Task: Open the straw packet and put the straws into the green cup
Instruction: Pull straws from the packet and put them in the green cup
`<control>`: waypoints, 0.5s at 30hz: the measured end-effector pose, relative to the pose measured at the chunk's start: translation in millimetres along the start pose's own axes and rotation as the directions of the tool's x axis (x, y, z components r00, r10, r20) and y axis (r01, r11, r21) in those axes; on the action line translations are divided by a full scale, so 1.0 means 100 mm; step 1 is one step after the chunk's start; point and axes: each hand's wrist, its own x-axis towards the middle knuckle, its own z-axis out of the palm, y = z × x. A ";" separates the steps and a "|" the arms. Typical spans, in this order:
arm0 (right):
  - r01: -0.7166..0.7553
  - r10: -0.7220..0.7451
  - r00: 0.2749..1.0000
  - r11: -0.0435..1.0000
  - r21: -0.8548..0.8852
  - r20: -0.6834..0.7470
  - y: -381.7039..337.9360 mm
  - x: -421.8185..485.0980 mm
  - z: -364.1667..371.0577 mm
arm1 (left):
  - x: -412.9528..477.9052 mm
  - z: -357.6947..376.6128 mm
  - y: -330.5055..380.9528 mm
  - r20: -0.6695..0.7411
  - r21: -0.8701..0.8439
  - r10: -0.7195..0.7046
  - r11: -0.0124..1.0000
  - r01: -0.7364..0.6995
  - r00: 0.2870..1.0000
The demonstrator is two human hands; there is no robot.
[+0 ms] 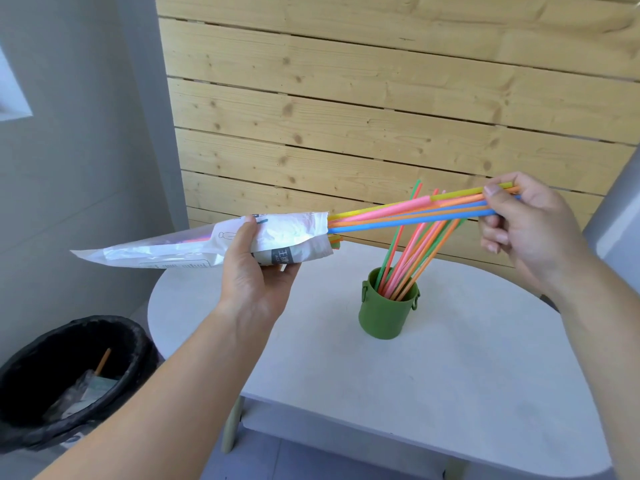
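Note:
My left hand (pixel 254 268) grips a clear plastic straw packet (pixel 194 247) held level above the table's left edge, its open end facing right. A bundle of yellow, pink, orange and blue straws (pixel 408 211) sticks halfway out of that end. My right hand (pixel 519 220) pinches the far ends of these straws between thumb and fingers. Below them the green cup (pixel 388 311) stands upright on the table and holds several green, orange and pink straws (pixel 412 252) leaning right.
The white rounded table (pixel 450 393) fills the lower right. A black-lined bin (pixel 65 375) with wrappers and one orange straw inside stands on the floor at lower left. A wooden slat wall (pixel 381 98) rises behind the table.

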 end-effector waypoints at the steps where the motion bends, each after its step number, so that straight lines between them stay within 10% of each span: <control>1: 0.001 -0.001 1.000 1.000 -0.001 -0.006 0.00 0.00 -0.03 | 0.00 0.00 0.00 -0.001 0.001 -0.001 1.000 0.001 1.000; 15: 0.008 -0.012 0.999 0.996 -0.091 -0.049 0.01 0.01 -0.44 | 0.05 -0.03 -0.03 -0.015 0.017 -0.017 1.000 0.017 1.000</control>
